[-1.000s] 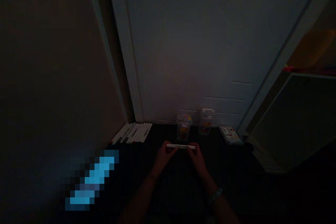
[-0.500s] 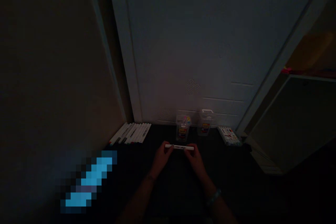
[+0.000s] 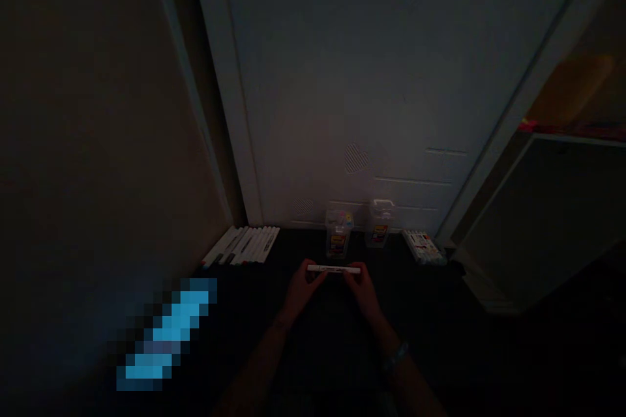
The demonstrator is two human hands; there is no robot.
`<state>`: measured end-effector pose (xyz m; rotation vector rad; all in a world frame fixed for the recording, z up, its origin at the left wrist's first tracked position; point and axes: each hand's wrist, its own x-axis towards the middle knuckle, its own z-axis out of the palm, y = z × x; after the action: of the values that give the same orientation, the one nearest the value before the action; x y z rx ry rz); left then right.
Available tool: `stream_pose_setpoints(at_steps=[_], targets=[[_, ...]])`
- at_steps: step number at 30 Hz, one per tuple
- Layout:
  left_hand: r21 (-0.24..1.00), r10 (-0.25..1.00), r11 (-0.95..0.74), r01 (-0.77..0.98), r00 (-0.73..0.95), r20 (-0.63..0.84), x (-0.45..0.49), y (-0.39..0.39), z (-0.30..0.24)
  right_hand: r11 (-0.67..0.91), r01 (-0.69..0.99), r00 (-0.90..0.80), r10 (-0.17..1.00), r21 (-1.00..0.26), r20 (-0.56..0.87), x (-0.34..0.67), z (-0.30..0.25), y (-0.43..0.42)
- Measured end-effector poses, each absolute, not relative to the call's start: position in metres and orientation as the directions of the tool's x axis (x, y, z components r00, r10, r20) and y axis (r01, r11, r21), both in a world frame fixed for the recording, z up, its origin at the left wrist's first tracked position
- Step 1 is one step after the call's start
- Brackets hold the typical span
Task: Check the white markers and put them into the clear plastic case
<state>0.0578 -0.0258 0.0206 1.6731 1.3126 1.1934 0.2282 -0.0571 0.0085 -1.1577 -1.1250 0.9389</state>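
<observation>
A white marker point(image 3: 334, 269) lies level between my two hands, with small dark print along its barrel. My left hand point(image 3: 302, 283) pinches its left end between thumb and fingers. At the other end, my right hand point(image 3: 360, 283) grips it the same way, and a band shows on that wrist. Just beyond the marker stands a clear plastic container point(image 3: 338, 238) with a label and some small coloured things near its top. To the left, a row of white markers point(image 3: 249, 244) lies side by side on the dark tabletop point(image 3: 332, 339).
A second clear container point(image 3: 379, 228) with a handle stands against the pale panel point(image 3: 391, 78). Further right lies a flat pack of markers point(image 3: 423, 247). A blurred bright blue rectangle point(image 3: 171, 332) is at the left. The room is very dim.
The camera view has shifted slightly. Both thumbs sit a little differently on the marker, leaving more of its barrel showing. It stays held at both ends.
</observation>
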Motion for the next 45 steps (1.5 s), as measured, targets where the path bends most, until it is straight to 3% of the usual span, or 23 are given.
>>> stream_pose_setpoints(at_steps=[26,45], targets=[[0.906,0.957,-0.288,0.310,0.120,0.263,0.056,-0.024,0.018,0.137,-0.069,0.224,0.967,-0.988,0.118,0.236,-0.002,-0.047],[0.890,0.950,-0.314,0.330,0.110,0.294,0.054,-0.021,0.015,0.146,-0.031,0.229,0.964,-0.989,0.135,0.234,0.002,-0.049]])
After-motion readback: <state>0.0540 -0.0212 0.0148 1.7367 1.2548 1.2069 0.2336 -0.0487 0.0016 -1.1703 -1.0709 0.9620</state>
